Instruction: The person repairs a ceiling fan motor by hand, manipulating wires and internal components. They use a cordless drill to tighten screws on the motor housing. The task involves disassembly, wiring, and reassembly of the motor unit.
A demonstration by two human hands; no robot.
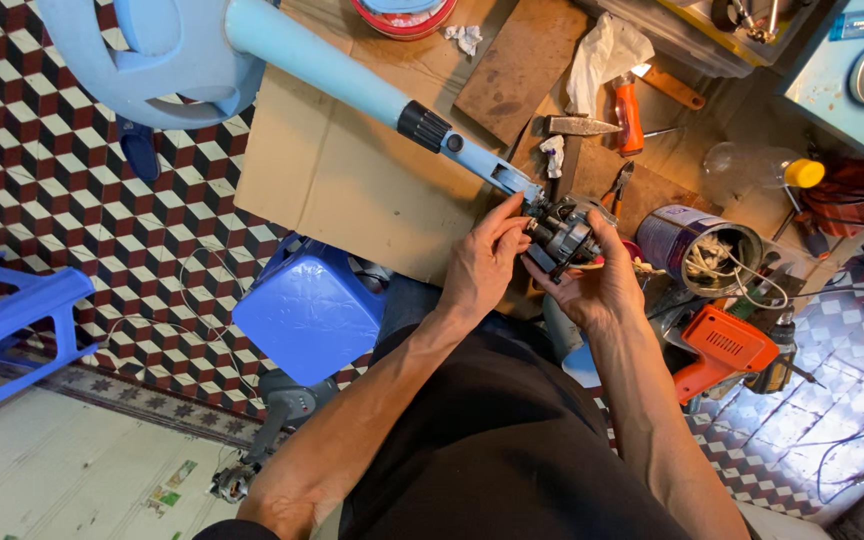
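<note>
Head view: just right of the frame's centre, both hands close around a small dark motor at the end of a pale blue fan pole. The left hand grips the motor's left side, fingers curled onto its top; the right hand cups it from below and the right, thumb up along its edge. The pole runs diagonally from the motor to the upper left, where the fan's blue base lies on the checkered tile floor — a sheet of cardboard lies beneath the pole.

Right of the hands stands an open tin can holding wire, and below it an orange power drill. A blue plastic stool sits left of the forearms. At top centre lie a hammer head and an orange-handled tool.
</note>
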